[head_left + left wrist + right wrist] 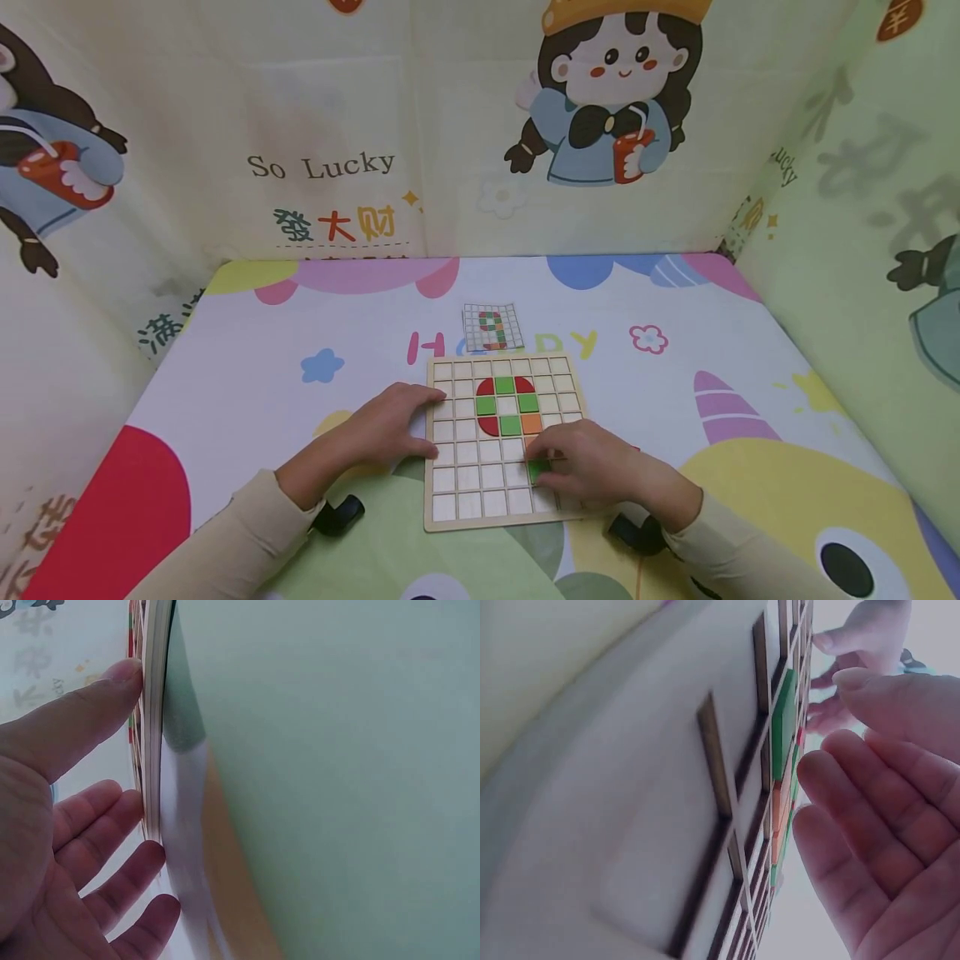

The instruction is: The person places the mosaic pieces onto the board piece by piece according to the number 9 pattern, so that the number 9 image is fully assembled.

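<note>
A wooden grid board (457,504) lies on the table, with red, green and orange tiles set in a ring in its cells. My left hand (386,422) rests at the board's left edge, thumb and fingers spread; in the left wrist view its thumb tip (124,671) touches the rim. Over the lower right of the grid is my right hand (588,462), its thumb and fingertips around a green tile (536,472) below the orange tiles (530,423). In the right wrist view that green tile (783,727) sits slightly raised in its cell, with the fingertips just off it.
Behind the board lies a small pattern card (492,327) showing a coloured figure on a grid. The tablecloth (247,375) has printed cartoon shapes, and printed curtains (465,125) hang at the back and sides.
</note>
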### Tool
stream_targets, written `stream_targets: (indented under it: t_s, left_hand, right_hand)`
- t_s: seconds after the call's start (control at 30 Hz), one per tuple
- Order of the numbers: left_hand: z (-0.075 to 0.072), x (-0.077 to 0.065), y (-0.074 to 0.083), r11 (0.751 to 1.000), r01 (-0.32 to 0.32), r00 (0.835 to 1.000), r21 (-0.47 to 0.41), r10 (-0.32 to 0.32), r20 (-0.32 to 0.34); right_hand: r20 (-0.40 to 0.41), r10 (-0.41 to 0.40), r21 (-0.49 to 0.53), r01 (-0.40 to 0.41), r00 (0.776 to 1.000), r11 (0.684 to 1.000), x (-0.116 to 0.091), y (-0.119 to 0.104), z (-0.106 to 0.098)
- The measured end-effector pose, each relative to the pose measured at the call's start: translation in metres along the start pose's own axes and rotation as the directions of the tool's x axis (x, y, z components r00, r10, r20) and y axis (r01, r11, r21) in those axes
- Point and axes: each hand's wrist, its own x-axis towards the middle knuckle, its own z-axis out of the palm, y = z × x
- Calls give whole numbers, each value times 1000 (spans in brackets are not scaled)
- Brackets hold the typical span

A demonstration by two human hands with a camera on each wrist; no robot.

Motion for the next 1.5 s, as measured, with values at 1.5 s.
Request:
stream_targets:
  t_s: [1.5]
  left_hand:
    - [2,-1,-1,1000,6,1000,-9,-6,0]
  right_hand:
    - [-98,276,-4,-278,956,961,-50,30,-34]
